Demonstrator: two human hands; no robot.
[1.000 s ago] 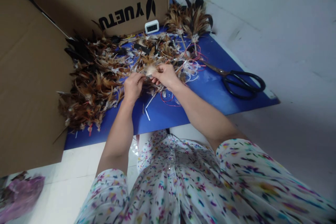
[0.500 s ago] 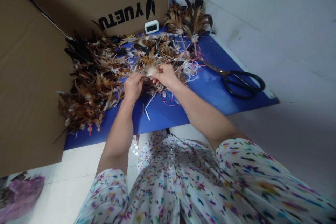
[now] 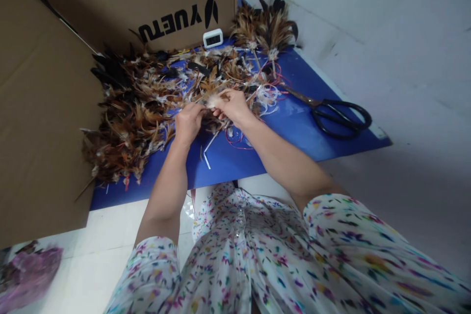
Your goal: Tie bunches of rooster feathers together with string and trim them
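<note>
A wide heap of brown, black and white feathers [image 3: 128, 113] covers the left and middle of a blue board [image 3: 294, 127]. My left hand [image 3: 187, 122] and my right hand [image 3: 231, 105] meet over the heap's near edge. Between their fingertips they pinch a small tuft of pale feathers [image 3: 212, 101]. Red and white strings [image 3: 267, 95] lie tangled just right of my right hand.
Black-handled scissors [image 3: 333, 113] lie on the board to the right. A small white digital clock [image 3: 213, 38] stands at the back against a cardboard box [image 3: 147, 0]. A cardboard flap [image 3: 40, 122] walls the left side. Tied feather bunches [image 3: 267, 24] lie at the back right. A pink bag [image 3: 25, 274] sits on the floor.
Both hands stay in nearly the same place; the fingers have shifted slightly around the pale tuft.
</note>
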